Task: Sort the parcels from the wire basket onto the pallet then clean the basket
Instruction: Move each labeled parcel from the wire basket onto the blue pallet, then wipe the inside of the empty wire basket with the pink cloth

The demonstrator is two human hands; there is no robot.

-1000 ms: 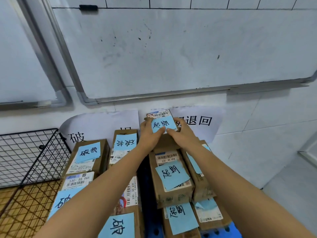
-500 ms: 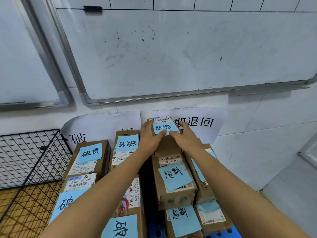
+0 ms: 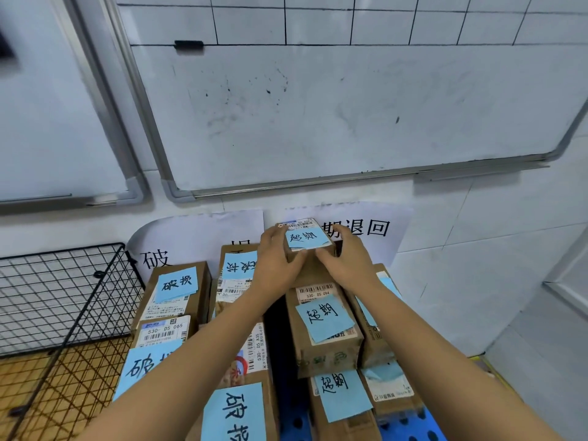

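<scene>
A small cardboard parcel (image 3: 308, 241) with a blue note sits at the far end of the right-hand row, against the wall. My left hand (image 3: 277, 264) grips its left side and my right hand (image 3: 346, 259) grips its right side, thumbs on its near face. Several brown parcels with blue handwritten notes (image 3: 324, 329) lie in two rows on the blue pallet (image 3: 410, 424). The black wire basket (image 3: 60, 300) stands at the left, with no parcels in the part I see.
Two paper signs (image 3: 197, 237) with large characters hang on the white tiled wall behind the rows. Whiteboards (image 3: 334, 106) are mounted above them. A wooden surface (image 3: 79, 377) shows under the basket. Grey floor (image 3: 541, 361) lies to the right of the pallet.
Both hands have lowered the small parcel down onto the far end of the right row; the view has tilted slightly down and closer.
</scene>
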